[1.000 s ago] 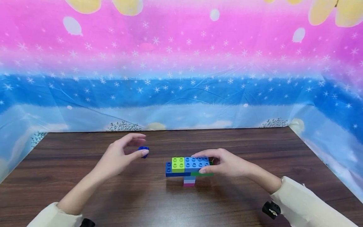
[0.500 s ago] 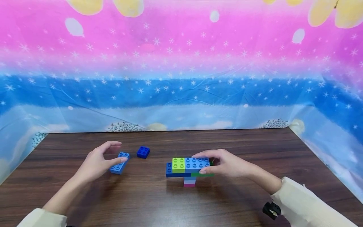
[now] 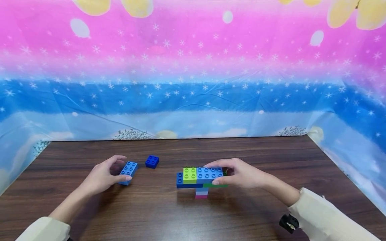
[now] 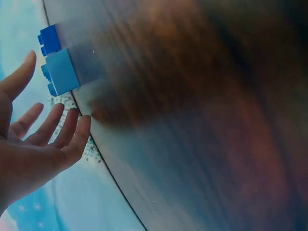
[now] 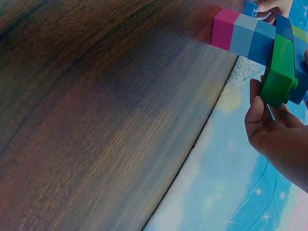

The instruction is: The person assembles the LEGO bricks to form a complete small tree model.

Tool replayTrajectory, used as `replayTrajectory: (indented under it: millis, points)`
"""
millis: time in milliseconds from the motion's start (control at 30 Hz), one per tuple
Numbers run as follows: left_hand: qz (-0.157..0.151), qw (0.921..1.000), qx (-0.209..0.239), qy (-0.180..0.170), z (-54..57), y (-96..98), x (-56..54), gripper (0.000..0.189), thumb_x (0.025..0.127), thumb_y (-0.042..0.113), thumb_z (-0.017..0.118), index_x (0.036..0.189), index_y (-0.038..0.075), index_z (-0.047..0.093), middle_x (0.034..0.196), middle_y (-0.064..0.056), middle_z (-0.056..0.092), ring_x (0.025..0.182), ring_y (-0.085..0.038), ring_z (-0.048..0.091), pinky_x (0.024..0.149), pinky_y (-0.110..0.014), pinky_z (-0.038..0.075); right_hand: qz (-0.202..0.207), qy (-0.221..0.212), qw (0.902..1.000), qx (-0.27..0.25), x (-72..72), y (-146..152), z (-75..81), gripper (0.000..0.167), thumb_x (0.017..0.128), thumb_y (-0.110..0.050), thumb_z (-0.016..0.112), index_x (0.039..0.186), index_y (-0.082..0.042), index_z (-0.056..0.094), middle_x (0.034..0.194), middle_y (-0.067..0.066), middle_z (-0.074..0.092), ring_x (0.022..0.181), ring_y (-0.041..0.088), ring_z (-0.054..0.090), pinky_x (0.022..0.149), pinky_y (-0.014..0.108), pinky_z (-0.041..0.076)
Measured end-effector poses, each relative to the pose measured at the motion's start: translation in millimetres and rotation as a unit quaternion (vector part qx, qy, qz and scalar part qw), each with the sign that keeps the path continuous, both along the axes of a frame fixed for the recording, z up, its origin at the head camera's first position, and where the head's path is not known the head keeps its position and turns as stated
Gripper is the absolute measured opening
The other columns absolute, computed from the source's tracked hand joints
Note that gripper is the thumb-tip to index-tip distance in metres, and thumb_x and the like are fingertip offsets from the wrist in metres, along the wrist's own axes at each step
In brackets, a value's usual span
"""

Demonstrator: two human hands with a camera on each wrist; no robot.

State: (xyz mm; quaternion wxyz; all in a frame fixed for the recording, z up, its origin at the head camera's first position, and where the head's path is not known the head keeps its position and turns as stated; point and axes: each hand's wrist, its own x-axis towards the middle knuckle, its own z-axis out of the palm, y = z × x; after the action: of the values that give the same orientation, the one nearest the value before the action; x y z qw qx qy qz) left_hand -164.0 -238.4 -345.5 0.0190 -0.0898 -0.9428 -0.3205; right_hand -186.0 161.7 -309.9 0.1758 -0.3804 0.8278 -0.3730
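Note:
My left hand (image 3: pixel 104 177) is at the left of the table, its thumb and fingers around a light blue eight-stud toy brick (image 3: pixel 129 168). In the left wrist view the fingers are spread and loosely bent, with a gap between them and the light blue brick (image 4: pixel 63 72). My right hand (image 3: pixel 241 172) grips the right end of a T-shaped brick build. On its top sit a lime brick (image 3: pixel 189 175) and a blue brick (image 3: pixel 208 171), above a dark blue brick (image 3: pixel 184 185) and a green brick (image 5: pixel 280 72). Its narrow column ends in a pink brick (image 5: pixel 224 29) at the bottom.
A small dark blue four-stud brick (image 3: pixel 152 161) lies behind the light blue one, toward the middle. The dark wooden table (image 3: pixel 144 214) ends at a patterned cloth backdrop (image 3: pixel 193 124), which also closes off both sides.
My left hand has left the dark blue brick, moving left to the light blue brick and then lowering around it. The right hand and its build stay in place.

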Motion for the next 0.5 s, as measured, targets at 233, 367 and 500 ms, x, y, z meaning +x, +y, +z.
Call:
replayTrajectory:
  millis: [233,367,500]
  points:
    - [-0.014,0.9997,-0.018,-0.001,-3.3,2.6,-4.2,0.066,0.075,0.026,0.075,0.126,-0.003,0.045,0.112,-0.025,0.056,0.097,-0.036,0.055,0.076,-0.048,0.044,-0.002,-0.001,1.0,0.0,0.0,0.1,0.2,0.044,0.089,-0.025,0.061,0.13,-0.016,0.051,0.105,-0.001,0.06,0.084,0.016,0.055,0.069,0.028,0.047]
    - [-0.016,0.9996,-0.023,-0.004,-3.4,2.9,-4.8,0.065,0.076,0.025,0.075,0.126,-0.004,0.044,0.113,-0.025,0.055,0.097,-0.038,0.055,0.076,-0.049,0.044,-0.003,-0.003,1.0,-0.001,-0.1,-0.1,0.4,0.043,0.089,-0.025,0.061,0.13,-0.017,0.051,0.104,-0.001,0.06,0.084,0.016,0.055,0.069,0.028,0.047]
    - [-0.017,0.9996,-0.023,-0.008,-2.5,3.0,-4.9,0.065,0.077,0.025,0.074,0.127,-0.004,0.044,0.114,-0.026,0.054,0.098,-0.038,0.054,0.076,-0.05,0.043,-0.001,-0.004,1.0,-0.002,-0.2,-0.1,0.6,0.043,0.089,-0.025,0.061,0.13,-0.017,0.051,0.105,-0.001,0.06,0.085,0.016,0.055,0.069,0.028,0.047]
